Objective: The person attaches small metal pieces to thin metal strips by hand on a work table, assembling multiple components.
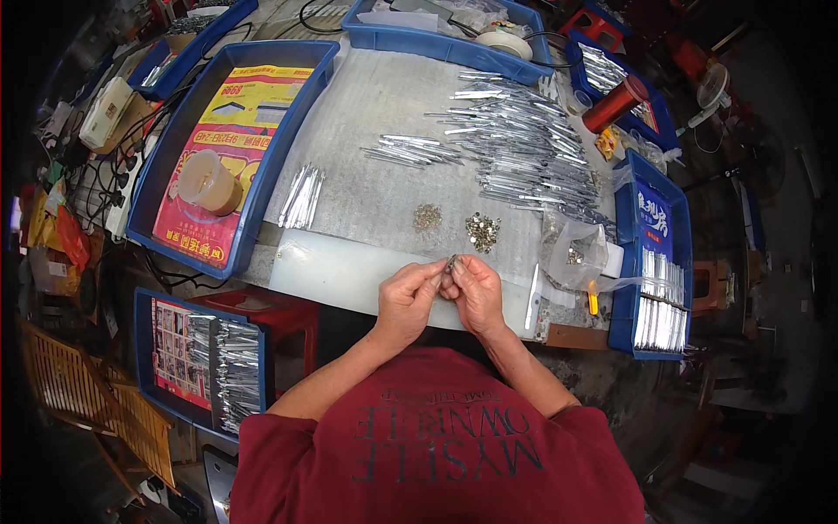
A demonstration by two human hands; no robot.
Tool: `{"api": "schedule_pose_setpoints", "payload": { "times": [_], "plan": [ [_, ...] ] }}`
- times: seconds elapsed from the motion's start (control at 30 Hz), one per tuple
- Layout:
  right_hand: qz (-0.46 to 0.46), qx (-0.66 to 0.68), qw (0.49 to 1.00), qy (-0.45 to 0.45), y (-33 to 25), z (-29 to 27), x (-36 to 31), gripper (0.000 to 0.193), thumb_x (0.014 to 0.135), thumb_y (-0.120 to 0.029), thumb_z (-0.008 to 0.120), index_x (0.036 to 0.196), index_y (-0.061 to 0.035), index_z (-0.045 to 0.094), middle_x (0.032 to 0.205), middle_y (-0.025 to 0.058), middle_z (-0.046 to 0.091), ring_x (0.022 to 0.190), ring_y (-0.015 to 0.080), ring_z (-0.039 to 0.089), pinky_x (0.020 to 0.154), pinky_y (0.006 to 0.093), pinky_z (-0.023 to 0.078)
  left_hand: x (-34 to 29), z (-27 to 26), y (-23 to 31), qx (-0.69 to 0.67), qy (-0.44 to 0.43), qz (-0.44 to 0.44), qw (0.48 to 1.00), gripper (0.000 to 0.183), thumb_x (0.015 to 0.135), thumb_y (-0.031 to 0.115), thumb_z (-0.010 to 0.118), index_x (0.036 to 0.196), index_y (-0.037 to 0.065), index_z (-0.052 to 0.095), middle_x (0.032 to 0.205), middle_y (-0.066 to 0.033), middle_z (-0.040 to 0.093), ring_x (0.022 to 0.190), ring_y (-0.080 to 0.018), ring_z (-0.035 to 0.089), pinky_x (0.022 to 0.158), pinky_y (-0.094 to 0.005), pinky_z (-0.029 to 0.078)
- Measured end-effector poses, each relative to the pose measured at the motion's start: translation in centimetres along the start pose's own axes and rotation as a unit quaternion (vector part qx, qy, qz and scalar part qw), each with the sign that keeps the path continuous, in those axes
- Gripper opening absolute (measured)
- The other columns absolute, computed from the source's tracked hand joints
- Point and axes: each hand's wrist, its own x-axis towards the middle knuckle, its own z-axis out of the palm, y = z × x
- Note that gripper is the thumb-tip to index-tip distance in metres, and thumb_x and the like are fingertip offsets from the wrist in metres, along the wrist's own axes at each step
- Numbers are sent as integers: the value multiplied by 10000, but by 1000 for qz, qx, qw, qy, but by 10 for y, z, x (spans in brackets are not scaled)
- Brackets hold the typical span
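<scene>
My left hand (406, 301) and my right hand (476, 293) meet over the front edge of the table, fingertips pinched together. Between them is a small dark, shiny piece (451, 262), too small to name. Under and beside my hands lies a whitish translucent board (336, 266). Just beyond are two little heaps of tiny parts, one tan (427, 217) and one of round silvery pieces (482, 232). Farther off, a large pile of slim silver metal strips (528, 144) spreads to the right, with a smaller bunch of strips (415, 150) left of it.
On the left sits a blue tray (253, 201) holding a plastic cup (209, 183). At right are a clear bag of small parts (576, 251), a yellow-handled tool (594, 299) and a blue tray with strips (624, 297). Another tray of strips (205, 415) stands lower left.
</scene>
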Motion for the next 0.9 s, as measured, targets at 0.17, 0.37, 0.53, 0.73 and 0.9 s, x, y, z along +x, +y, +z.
{"api": "schedule_pose_setpoints", "payload": {
  "times": [0.17,0.37,0.53,0.73,0.9],
  "plan": [
    [-27,-50,998,27,4,0,-1,150,853,-145,449,838,-2,491,655,28,476,548,80,377,508,216,319,0,2,-3,12,4,19,1000,179,801,5,504,966,-11,571,764,-48,554,624,-58,485,531,-176,397],
    [-35,-144,988,43,3,-1,0,206,860,-191,451,829,4,512,657,6,489,538,46,367,486,180,315,2,3,-1,19,8,22,1000,186,799,2,503,972,-10,572,761,-44,551,613,-52,469,519,-172,385],
    [-4,-96,995,33,0,-4,2,190,845,-191,480,810,-9,517,643,0,483,532,45,368,477,177,310,2,5,-3,-22,7,-11,1000,190,802,2,499,979,-6,568,745,-19,534,556,-19,409,455,-151,331],
    [-29,-84,994,64,0,0,5,186,844,-193,481,762,-27,499,616,-4,462,521,50,368,461,182,299,2,5,-5,-47,8,-32,998,194,806,3,494,987,2,565,730,-11,519,530,-10,384,432,-146,307],
    [-27,-74,994,75,1,0,5,192,842,-194,487,753,-26,501,607,-2,461,508,50,364,448,184,293,2,6,-5,-44,9,-21,999,194,807,9,496,988,5,564,725,-10,516,526,-9,380,432,-146,304]
  ]
}}
